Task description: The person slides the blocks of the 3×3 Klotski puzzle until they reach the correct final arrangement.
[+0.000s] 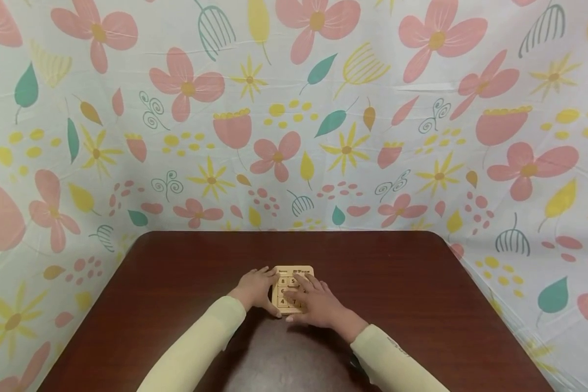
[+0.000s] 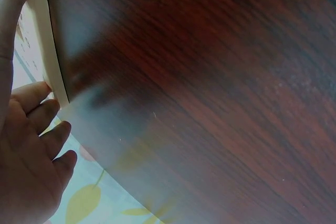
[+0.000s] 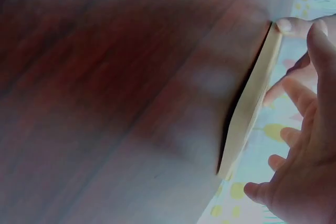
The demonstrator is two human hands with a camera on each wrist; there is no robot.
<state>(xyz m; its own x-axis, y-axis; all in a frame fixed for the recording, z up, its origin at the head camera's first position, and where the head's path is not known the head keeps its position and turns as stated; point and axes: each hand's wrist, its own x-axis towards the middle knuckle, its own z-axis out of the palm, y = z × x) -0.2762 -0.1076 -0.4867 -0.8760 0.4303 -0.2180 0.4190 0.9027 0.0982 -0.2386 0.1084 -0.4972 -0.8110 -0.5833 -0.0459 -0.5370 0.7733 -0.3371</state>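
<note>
A light wooden sliding number puzzle (image 1: 289,268) lies flat on the table, its numbered square tiles partly covered by fingers; 8, 5, 6, 4 and 7 can be read. My left hand (image 1: 255,288) grips its left side, the thumb at the near corner and fingers at the far corner. Over the tiles spreads my right hand (image 1: 318,306), its fingertips on or just above the right and middle ones. The left wrist view shows the puzzle's edge (image 2: 46,35) beside the left hand (image 2: 31,150). In the right wrist view the right hand (image 3: 310,150) has loosely bent fingers.
The dark reddish-brown wooden table (image 1: 397,272) has rounded far corners. Behind it and along both sides hangs a white cloth (image 1: 294,109) printed with flowers and leaves. Pale yellow sleeves (image 1: 196,343) cover both forearms.
</note>
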